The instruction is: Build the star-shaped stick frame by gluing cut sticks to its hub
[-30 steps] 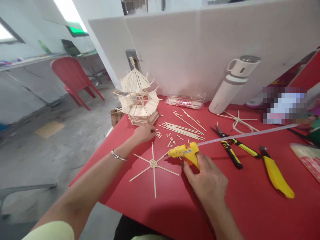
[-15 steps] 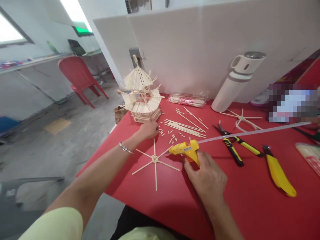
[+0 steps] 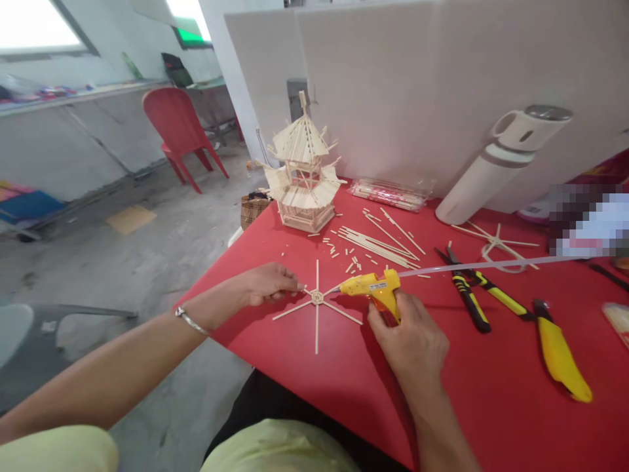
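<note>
Takes up the lower right: a red table (image 3: 491,393), backed by a white partition (image 3: 442,78). Leaning on that partition, a white flask (image 3: 496,167); left of it, near the table's far corner, a stick pagoda (image 3: 304,177).

Near the table's front edge, right hand (image 3: 413,341) closed firmly around the grip of a yellow glue gun (image 3: 373,288), nozzle aimed left, a clear glue rod (image 3: 491,265) jutting far out to the right from its back. Just beyond the nozzle, flat on the table, a six-armed stick star (image 3: 317,298), lying between the two hands. Left hand (image 3: 268,283) resting at the star's left side, fingers bunched together at the tip of one arm.

Right of the gun: black-and-yellow cutters (image 3: 472,295), then a yellow-handled tool (image 3: 560,354). Behind: loose sticks (image 3: 378,242) and tiny offcuts.

Hard to judge: whether the nozzle touches the star's hub or only hovers beside it, and whether the left fingertips pinch the arm, hold a small offcut, or merely press down. Blurred out at the far right, a patch above the table; cut off at the frame edge, something pale in the right corner.
</note>
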`<action>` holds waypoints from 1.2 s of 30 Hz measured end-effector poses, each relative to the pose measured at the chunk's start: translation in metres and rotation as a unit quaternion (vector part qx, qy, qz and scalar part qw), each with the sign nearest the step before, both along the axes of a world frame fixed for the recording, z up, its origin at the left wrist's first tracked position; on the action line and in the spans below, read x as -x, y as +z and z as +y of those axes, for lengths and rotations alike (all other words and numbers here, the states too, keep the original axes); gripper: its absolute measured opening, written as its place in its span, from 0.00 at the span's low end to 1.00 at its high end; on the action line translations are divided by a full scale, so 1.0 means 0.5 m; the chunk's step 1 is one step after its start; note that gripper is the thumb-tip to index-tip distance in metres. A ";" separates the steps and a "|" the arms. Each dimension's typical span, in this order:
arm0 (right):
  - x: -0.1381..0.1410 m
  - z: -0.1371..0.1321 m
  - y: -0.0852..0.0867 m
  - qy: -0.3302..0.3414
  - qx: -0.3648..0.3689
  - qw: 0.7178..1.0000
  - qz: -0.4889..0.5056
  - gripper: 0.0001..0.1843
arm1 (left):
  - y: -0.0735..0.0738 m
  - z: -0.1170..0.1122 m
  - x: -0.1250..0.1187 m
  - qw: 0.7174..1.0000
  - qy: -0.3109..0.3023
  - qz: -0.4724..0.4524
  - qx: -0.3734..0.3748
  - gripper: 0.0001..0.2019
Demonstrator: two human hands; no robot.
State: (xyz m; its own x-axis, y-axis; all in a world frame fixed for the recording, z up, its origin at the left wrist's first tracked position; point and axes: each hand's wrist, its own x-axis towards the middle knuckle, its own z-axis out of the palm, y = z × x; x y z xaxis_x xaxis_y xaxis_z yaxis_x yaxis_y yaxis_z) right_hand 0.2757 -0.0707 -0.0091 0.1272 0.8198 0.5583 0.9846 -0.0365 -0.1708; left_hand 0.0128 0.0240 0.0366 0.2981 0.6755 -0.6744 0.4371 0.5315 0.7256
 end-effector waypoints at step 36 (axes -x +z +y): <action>0.045 -0.003 0.015 0.057 0.022 0.997 0.048 0.18 | -0.020 -0.069 -0.031 0.966 0.172 -0.112 0.160 0.09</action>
